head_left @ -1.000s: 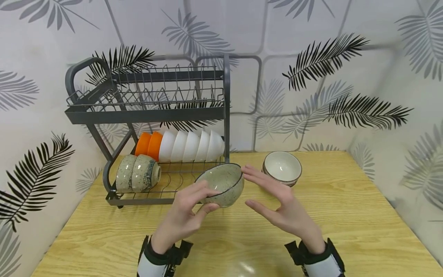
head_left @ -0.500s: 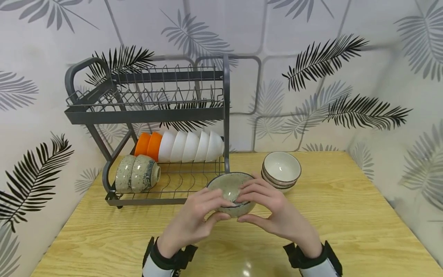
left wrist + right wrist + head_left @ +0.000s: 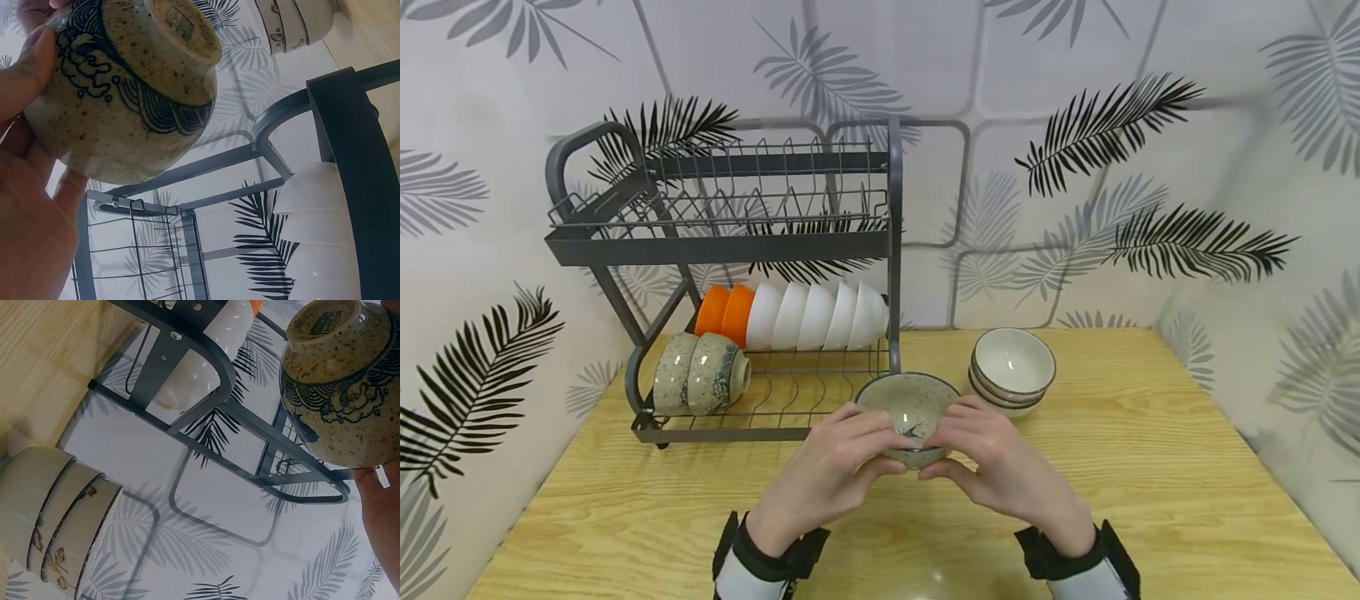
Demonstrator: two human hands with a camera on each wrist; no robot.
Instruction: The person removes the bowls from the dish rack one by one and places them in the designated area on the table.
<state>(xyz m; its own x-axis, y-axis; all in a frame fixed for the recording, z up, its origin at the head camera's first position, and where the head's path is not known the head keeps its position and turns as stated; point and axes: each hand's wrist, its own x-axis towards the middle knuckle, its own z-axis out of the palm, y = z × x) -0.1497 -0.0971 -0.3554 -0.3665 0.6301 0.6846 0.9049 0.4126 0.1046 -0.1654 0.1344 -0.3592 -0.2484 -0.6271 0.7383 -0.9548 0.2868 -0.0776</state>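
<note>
A speckled bowl (image 3: 906,400) with a dark blue rim is held up in front of the dish rack, its inside tilted toward me. My left hand (image 3: 831,462) grips its near left side, thumb below and fingers over the rim. On the near right side my right hand (image 3: 992,458) pinches the rim the same way. Blue wave patterns and the foot ring of the bowl (image 3: 134,94) show in the left wrist view. From the right wrist, the underside of the bowl (image 3: 340,381) shows a dark stamp inside the foot.
The dark two-tier dish rack (image 3: 722,250) stands at the back left. Its lower tier holds two speckled bowls (image 3: 700,375), orange bowls (image 3: 724,315) and several white bowls (image 3: 816,317) on their sides. A stack of cream bowls (image 3: 1012,367) stands right of the rack on the wooden table (image 3: 1165,467).
The bowl has moved right and slightly down, and its opening has levelled out. My right hand has come in from the right and taken hold of its rim.
</note>
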